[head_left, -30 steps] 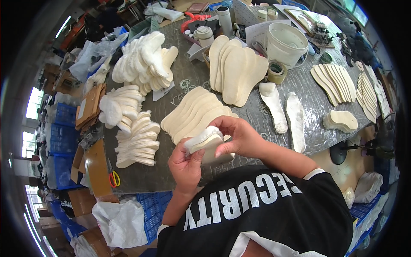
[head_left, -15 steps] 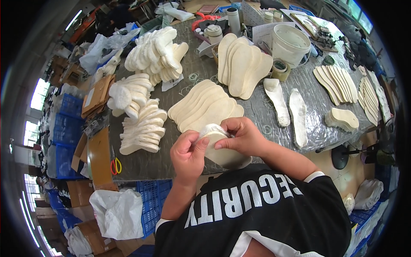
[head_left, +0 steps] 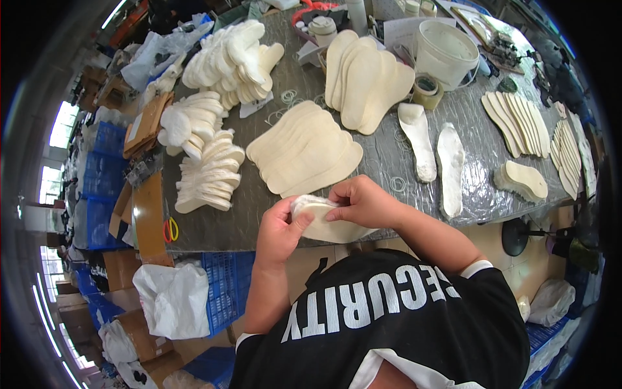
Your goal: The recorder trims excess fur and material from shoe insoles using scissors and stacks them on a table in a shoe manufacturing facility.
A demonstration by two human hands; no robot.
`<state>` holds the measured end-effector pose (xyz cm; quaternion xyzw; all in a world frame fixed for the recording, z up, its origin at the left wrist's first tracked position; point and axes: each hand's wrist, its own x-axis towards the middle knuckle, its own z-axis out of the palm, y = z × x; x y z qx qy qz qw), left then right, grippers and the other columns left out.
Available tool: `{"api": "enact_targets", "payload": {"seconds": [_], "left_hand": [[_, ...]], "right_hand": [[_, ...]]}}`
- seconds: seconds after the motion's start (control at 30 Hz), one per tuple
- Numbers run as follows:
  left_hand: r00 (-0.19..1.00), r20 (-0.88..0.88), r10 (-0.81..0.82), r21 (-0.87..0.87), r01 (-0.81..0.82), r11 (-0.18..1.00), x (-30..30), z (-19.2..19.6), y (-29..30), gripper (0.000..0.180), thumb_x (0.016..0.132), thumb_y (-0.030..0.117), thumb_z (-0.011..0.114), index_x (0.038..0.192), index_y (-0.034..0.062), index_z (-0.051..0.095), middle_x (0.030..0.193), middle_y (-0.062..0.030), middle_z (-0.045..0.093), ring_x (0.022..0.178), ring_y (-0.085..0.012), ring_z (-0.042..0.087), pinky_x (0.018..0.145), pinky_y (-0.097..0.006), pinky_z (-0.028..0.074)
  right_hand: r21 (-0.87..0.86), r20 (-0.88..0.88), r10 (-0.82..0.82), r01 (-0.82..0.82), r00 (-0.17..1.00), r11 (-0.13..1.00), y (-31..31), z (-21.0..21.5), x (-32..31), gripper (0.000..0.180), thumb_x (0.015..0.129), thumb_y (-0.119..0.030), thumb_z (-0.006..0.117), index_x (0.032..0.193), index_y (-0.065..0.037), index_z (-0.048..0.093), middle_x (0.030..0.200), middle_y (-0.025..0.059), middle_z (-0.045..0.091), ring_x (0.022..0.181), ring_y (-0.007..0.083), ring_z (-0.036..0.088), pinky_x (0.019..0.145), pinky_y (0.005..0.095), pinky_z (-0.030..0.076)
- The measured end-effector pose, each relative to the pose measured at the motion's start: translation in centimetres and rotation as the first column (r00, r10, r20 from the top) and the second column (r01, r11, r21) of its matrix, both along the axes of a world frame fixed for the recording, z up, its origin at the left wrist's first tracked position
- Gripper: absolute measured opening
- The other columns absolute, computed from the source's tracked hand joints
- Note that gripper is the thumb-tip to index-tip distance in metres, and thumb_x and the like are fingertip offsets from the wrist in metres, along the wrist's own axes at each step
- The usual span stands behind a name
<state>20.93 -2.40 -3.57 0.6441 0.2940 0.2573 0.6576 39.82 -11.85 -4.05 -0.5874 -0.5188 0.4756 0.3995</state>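
Observation:
Just over the table's near edge, both hands hold a cream insole (head_left: 337,228) with fluffy white fleece showing along its far edge. My left hand (head_left: 280,228) grips its left end, thumb on the smooth face. At the upper edge my right hand (head_left: 364,205) pinches the rim between thumb and fingers. Whether one or two layers lie in the grip is hard to tell. Right beyond the hands lies a fanned stack of cream insoles (head_left: 303,150). A second fanned pile of insoles (head_left: 364,84) sits farther back.
Fleecy insole piles (head_left: 208,178) stand at left, near yellow-handled scissors (head_left: 170,230). A white bucket (head_left: 446,55) and tape rolls (head_left: 427,91) are at the back. Two white insoles (head_left: 450,170) and more insole stacks (head_left: 516,123) lie right. A blue crate (head_left: 227,292) stands below the table edge.
The held insole has turned, its free end swinging up toward the right so that it lies more level. Both hands stay on it. The table scene has shifted slightly upward in view.

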Motion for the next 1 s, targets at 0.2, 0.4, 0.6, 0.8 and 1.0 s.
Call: {"api": "enact_targets", "payload": {"seconds": [0.2, 0.4, 0.6, 0.8, 1.0], "left_hand": [[0.975, -0.119, 0.190, 0.115, -0.176, 0.978, 0.5, -1.3, -1.6, 0.009, 0.088, 0.004, 0.064, 0.090, -0.0036, 0.066, 0.077, 0.0016, 0.063, 0.069, -0.0036, 0.052, 0.062, -0.020, 0.043], [0.845, 0.299, 0.444, -0.406, -0.309, 0.860, 1.1, -3.3, -3.3, 0.016, 0.089, 0.005, 0.064, 0.102, -0.0044, 0.062, 0.095, -0.0099, 0.067, 0.085, -0.0150, 0.063, 0.080, -0.028, 0.052], [0.949, 0.228, 0.217, -0.538, -0.063, 0.840, -1.4, -5.1, -2.6, 0.018, 0.088, 0.006, 0.065, 0.103, -0.0022, 0.061, 0.096, -0.0089, 0.065, 0.085, -0.0164, 0.064, 0.076, -0.031, 0.054], [0.983, 0.039, 0.179, -0.256, -0.163, 0.953, -5.7, -5.8, 2.0, 0.013, 0.085, -0.001, 0.065, 0.097, -0.0024, 0.064, 0.084, -0.0052, 0.066, 0.076, -0.0080, 0.060, 0.069, -0.022, 0.049], [0.999, 0.023, 0.037, 0.033, -0.038, 0.999, -12.6, -7.9, 10.0, 0.022, 0.090, 0.010, 0.064, 0.107, -0.0004, 0.056, 0.089, -0.0054, 0.064, 0.079, -0.0100, 0.060, 0.074, -0.025, 0.051]], "right_hand": [[0.768, 0.321, -0.509, 0.095, 0.799, 0.633, -1.9, 0.2, -0.4, 0.022, 0.073, -0.019, 0.078, 0.076, -0.002, 0.064, 0.063, 0.0087, 0.059, 0.062, 0.0286, 0.058, 0.061, 0.0352, 0.047], [-0.152, -0.897, -0.037, -0.229, 0.441, 0.961, -4.5, -6.5, -4.0, 0.067, 0.079, -0.055, 0.069, 0.122, -0.006, 0.054, 0.117, 0.0102, 0.061, 0.101, 0.0193, 0.059, 0.086, 0.0356, 0.046], [-0.162, -0.956, -0.183, 0.109, 0.231, 0.981, 0.3, -8.6, -5.7, 0.061, 0.082, -0.030, 0.073, 0.131, -0.006, 0.045, 0.125, 0.0098, 0.055, 0.119, 0.0261, 0.051, 0.103, 0.0462, 0.038], [-0.193, -0.960, -0.220, 0.160, 0.171, 0.968, 3.2, -9.3, -9.7, 0.052, 0.082, -0.016, 0.072, 0.126, -0.004, 0.048, 0.118, 0.0101, 0.058, 0.112, 0.0257, 0.055, 0.099, 0.0422, 0.043], [-0.276, -0.746, -0.566, 0.612, 0.350, 0.741, 7.2, -11.4, -14.9, 0.043, 0.084, 0.004, 0.062, 0.124, -0.002, 0.048, 0.115, 0.0096, 0.058, 0.105, 0.0227, 0.058, 0.093, 0.0372, 0.047]]}}
